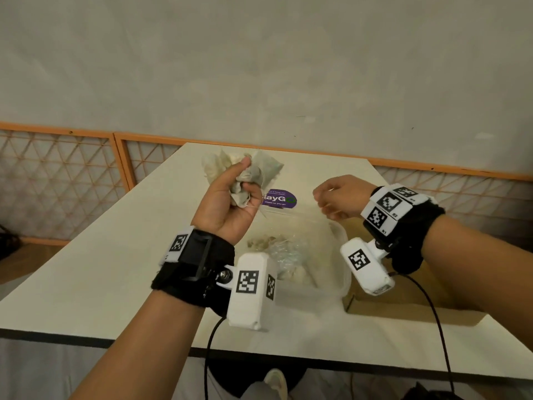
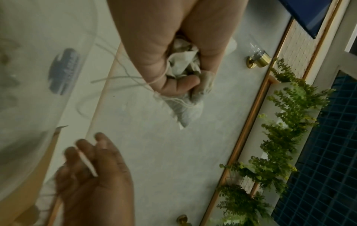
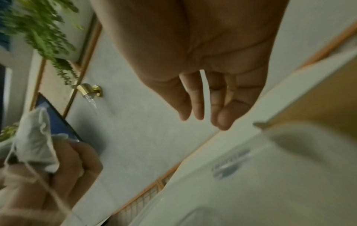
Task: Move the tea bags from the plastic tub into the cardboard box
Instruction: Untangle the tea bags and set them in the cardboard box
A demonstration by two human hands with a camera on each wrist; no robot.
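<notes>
My left hand is raised above the table and grips a crumpled bunch of tea bags, whose strings dangle below my fist. The clear plastic tub stands under both wrists with more tea bags inside. A brown cardboard box lies just right of the tub, partly hidden by my right arm. My right hand hovers over the tub's far right corner, fingers loosely curled. In the left wrist view a thin white strip like a tea bag tag sits pinched between those fingers.
The white table ends at a dark front edge near me. A purple sticker shows just beyond the tub. An orange-framed lattice panel and a pale wall stand behind. Black cables hang from both wrist cameras.
</notes>
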